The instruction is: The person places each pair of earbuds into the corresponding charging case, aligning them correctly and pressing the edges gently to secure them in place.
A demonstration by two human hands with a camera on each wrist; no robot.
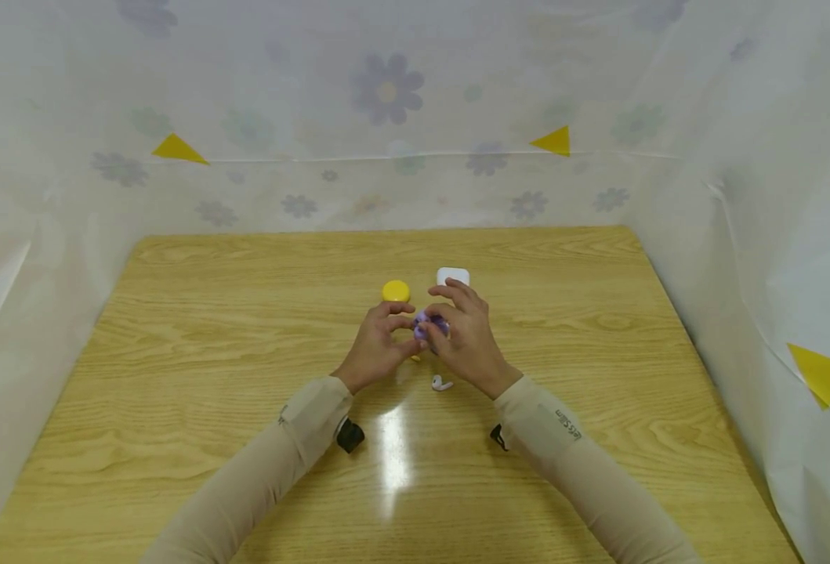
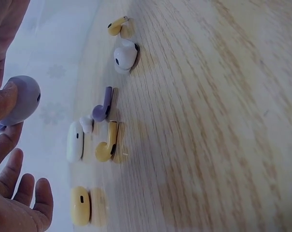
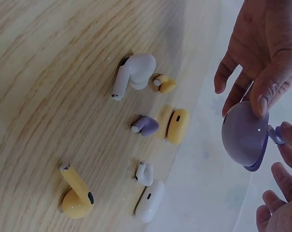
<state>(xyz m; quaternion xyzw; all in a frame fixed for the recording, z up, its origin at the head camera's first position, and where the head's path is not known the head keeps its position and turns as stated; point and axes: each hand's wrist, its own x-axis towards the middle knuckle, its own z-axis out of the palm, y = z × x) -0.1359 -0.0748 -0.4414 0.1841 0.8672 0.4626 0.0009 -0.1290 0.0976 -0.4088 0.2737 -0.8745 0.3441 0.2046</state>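
Note:
Above the table my left hand (image 1: 381, 342) grips a rounded purple earbud case (image 3: 242, 133) between thumb and fingers. My right hand (image 1: 467, 338), on the other side of the case, pinches a small purple earbud (image 3: 276, 136) right at the case's edge. The lid edge stands apart from the body in the right wrist view. How far the earbud sits inside is hidden by fingers. Below the hands lie a second purple earbud (image 2: 103, 106), white earbuds (image 1: 440, 383) (image 3: 145, 174) and yellow earbuds (image 3: 78, 199) (image 2: 107, 143).
Behind the hands stand a closed yellow case (image 1: 396, 291) and a closed white case (image 1: 453, 276), partly covered by the right fingers in the head view. A wooden table (image 1: 210, 352) bears everything. White flowered sheeting (image 1: 386, 188) encloses its back and sides.

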